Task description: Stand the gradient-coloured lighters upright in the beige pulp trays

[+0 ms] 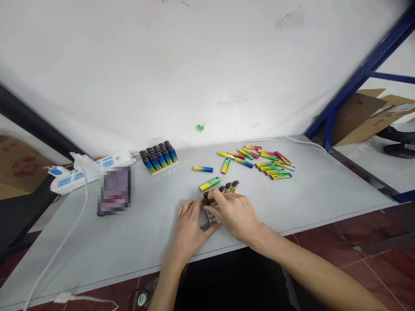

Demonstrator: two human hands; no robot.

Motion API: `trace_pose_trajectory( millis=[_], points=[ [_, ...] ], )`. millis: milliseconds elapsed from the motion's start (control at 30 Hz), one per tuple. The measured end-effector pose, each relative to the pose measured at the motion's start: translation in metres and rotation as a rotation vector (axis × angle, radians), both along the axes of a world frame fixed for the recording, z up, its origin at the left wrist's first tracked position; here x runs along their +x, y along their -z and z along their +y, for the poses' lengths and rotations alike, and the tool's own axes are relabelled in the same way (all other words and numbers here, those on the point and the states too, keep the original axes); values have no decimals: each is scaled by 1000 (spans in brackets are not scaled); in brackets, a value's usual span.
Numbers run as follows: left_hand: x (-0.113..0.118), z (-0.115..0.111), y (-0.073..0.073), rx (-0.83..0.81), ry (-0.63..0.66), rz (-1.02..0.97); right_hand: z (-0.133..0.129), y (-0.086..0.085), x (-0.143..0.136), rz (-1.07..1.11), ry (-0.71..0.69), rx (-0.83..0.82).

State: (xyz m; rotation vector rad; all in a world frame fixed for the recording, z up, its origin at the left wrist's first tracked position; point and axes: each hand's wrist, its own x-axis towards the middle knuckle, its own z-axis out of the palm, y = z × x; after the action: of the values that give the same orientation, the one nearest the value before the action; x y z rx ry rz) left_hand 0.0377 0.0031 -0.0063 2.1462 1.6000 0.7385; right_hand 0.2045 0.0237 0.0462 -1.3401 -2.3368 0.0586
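Near the front edge of the grey table, a small light tray holds several upright lighters with black tops. My left hand is curved around the tray's left side, thumb and fingers gripping it. Above the tray, my right hand pinches a lighter by its black top; the lighter's body is hidden by the fingers. Just behind the tray lies a green-yellow lighter, and farther back a blue-yellow one.
A filled tray of blue-yellow lighters stands at the back left. Loose coloured lighters lie at the back right. On the left are a white power strip, a cable and a blurred dark packet.
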Motion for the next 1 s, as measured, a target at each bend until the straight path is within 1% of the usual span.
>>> trace_pose_trajectory(
  millis=[67,133,200,233,300,333,400,467,500,567,633,700,767,800,867,900,1000],
  points=[
    [-1,0,2,3,-7,10,-2,-3,4,-2,-24,5],
    [-1,0,3,-6,-26,23,1,-8,14,39,-36,36],
    [-1,1,3,-33,-48,39,17,-14,31,98,35,85],
    [-1,2,2,-50,-53,46,31,-16,42,116,128,104],
    [1,6,-1,-73,-48,59,69,-16,66,101,323,102],
    [2,9,-3,-78,-35,61,91,-14,78,59,362,82],
    [6,14,-6,-77,-9,54,135,-7,98,-64,353,9],
    [8,18,-9,-83,12,31,170,2,113,-184,285,-93],
    [8,19,-10,-98,21,12,184,6,118,-212,258,-142],
    [4,20,-12,-146,40,-50,200,12,124,-227,229,-203],
    [-6,20,-15,-190,61,-147,206,13,128,-221,223,-220],
    [-17,24,-19,-183,75,-262,203,12,130,-178,231,-214],
    [-24,36,-25,-120,61,-352,194,7,127,-28,234,-187],
    [-25,45,-28,-77,32,-368,188,4,124,78,221,-171],
    [-21,67,-35,8,-74,-357,173,-4,112,281,138,-165],
    [-17,79,-38,50,-86,-343,165,-7,104,340,70,-193],
    [0,111,-47,78,-5,-315,144,-14,76,430,-129,-289]
  ],
)
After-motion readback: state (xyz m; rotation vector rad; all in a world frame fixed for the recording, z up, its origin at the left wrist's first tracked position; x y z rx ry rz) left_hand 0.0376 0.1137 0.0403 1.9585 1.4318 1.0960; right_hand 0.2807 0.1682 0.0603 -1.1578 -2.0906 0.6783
